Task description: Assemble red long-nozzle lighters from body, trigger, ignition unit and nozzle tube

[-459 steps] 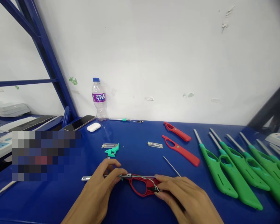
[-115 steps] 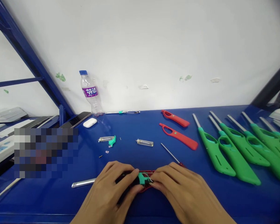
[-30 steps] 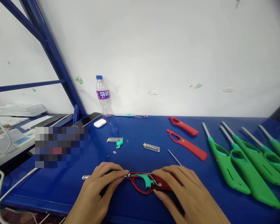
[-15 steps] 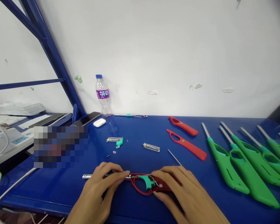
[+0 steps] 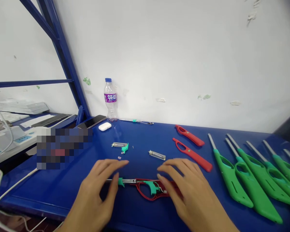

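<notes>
A red lighter shell half (image 5: 145,196) lies on the blue table in front of me, with a teal trigger (image 5: 152,187) and thin wires in it. A metal tube (image 5: 129,181) with a teal collar (image 5: 121,182) runs left from the shell. My left hand (image 5: 102,190) is over the tube's left part, thumb and fingers apart, holding nothing. Around the shell's right end is my right hand (image 5: 186,190), its fingers curved and parted; they hide that end, and I see nothing gripped. Behind the hands lie a clear fuel tank (image 5: 157,155) and another tank (image 5: 119,144) beside a teal trigger (image 5: 125,148).
Two red shell pieces (image 5: 193,155) (image 5: 189,135) lie at the right, beside several green lighters (image 5: 232,180). Toward the wall are a plastic bottle (image 5: 110,98), a white case (image 5: 104,126), a phone (image 5: 93,121) and a metal rod assembly (image 5: 136,121). A white cable (image 5: 14,188) crosses the left.
My left hand has let go of the tube and opened, uncovering the teal collar. The right hand's fingers have lifted and parted slightly. The view has shifted a little.
</notes>
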